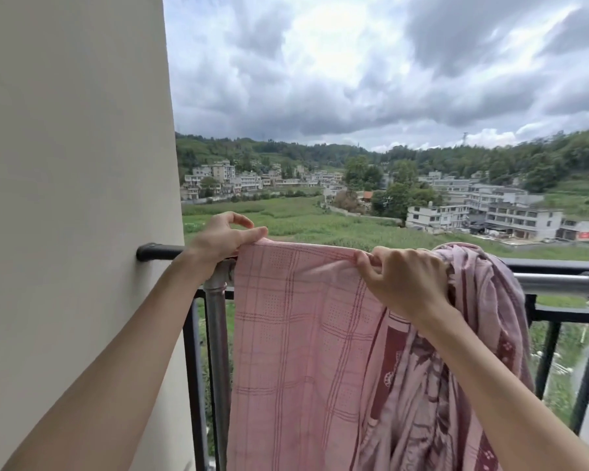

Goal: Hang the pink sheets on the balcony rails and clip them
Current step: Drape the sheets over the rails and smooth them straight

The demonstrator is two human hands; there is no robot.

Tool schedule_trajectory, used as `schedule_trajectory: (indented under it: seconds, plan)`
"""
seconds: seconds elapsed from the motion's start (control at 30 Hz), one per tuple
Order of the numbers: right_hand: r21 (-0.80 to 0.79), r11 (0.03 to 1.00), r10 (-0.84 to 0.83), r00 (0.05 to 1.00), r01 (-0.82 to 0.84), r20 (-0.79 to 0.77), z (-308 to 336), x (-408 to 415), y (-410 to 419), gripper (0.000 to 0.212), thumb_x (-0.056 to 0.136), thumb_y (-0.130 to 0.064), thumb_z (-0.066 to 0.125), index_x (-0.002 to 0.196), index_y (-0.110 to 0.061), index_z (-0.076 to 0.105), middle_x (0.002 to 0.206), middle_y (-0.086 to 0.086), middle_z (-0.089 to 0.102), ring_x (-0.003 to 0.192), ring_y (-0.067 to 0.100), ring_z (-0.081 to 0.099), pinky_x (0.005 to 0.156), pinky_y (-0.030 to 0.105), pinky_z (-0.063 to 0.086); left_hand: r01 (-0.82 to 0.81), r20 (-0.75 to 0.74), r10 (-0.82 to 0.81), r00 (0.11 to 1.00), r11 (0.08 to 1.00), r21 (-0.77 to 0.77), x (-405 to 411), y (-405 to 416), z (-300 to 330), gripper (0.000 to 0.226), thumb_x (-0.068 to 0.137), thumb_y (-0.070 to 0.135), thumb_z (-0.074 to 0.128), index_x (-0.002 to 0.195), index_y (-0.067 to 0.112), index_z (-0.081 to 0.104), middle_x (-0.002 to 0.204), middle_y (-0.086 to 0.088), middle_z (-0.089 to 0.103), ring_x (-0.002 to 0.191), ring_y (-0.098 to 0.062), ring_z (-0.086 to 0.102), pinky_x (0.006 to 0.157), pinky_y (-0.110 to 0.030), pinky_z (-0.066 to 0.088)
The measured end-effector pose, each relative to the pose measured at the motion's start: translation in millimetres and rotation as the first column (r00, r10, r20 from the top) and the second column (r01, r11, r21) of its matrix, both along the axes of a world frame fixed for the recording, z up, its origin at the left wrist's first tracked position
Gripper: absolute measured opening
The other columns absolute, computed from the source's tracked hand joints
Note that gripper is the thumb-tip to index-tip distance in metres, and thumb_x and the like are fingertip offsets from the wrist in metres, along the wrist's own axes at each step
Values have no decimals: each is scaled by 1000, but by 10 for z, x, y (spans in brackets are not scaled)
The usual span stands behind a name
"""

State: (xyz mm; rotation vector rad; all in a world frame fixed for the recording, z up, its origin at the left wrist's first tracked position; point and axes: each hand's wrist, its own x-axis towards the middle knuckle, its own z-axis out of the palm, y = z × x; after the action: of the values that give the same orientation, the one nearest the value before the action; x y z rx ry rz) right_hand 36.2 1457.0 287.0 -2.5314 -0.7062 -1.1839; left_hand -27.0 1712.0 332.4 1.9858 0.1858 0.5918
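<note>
Framing the scene, a cream wall (pixel 75 198) anchors the black balcony railing (pixel 558 265), with a grey metal rail (pixel 555 283) running just inside it. Over that rail hangs the pink checked sheet (pixel 296 351), its right part bunched with a darker patterned cloth (pixel 483 294), presumably awaiting spreading. The left hand (pixel 223 239) pinches the sheet's top corner; the right hand (pixel 405 280) grips the top edge, keeping it taut for levelling. No clips are visible.
</note>
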Motion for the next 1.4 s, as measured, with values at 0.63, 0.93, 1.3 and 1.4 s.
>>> schedule_trajectory:
  seconds: [0.63, 0.93, 1.3, 1.4]
  plan:
    - [66, 995, 70, 989, -79, 127, -255, -64, 20, 58, 92, -51, 21, 99, -14, 66, 88, 5, 71, 80, 24, 64, 80, 34, 38, -234, 274, 26, 961, 600, 765, -210, -640, -619, 42, 95, 47, 28, 119, 26, 54, 119, 5, 58, 115, -17, 46, 102, -34, 25]
    - [40, 995, -92, 991, 88, 99, -255, 61, -757, 59, 93, -49, 17, 87, -12, 63, 80, 7, 69, 78, 27, 62, 81, 34, 35, -357, 356, 119, 927, 573, 738, -52, -704, -767, 58, 88, 54, 11, 106, 25, 58, 98, 1, 61, 98, -22, 52, 92, -30, 20]
    - [157, 988, -13, 993, -6, 121, -292, 247, -1185, 44, 90, -33, 30, 72, -9, 62, 73, 7, 67, 70, 26, 61, 76, 38, 42, -415, 286, 302, 910, 633, 654, -53, -1463, -644, 36, 96, 32, 30, 126, 26, 50, 133, 2, 54, 130, -18, 40, 115, -47, -6]
    - [163, 980, 101, 990, -116, 101, -320, 216, -1070, 44, 88, -35, 28, 85, -11, 65, 84, 5, 69, 77, 24, 60, 81, 38, 36, -344, 272, 211, 939, 600, 722, 46, -2010, -687, 41, 97, 36, 26, 136, 28, 37, 145, 6, 39, 140, -13, 23, 114, -47, -13]
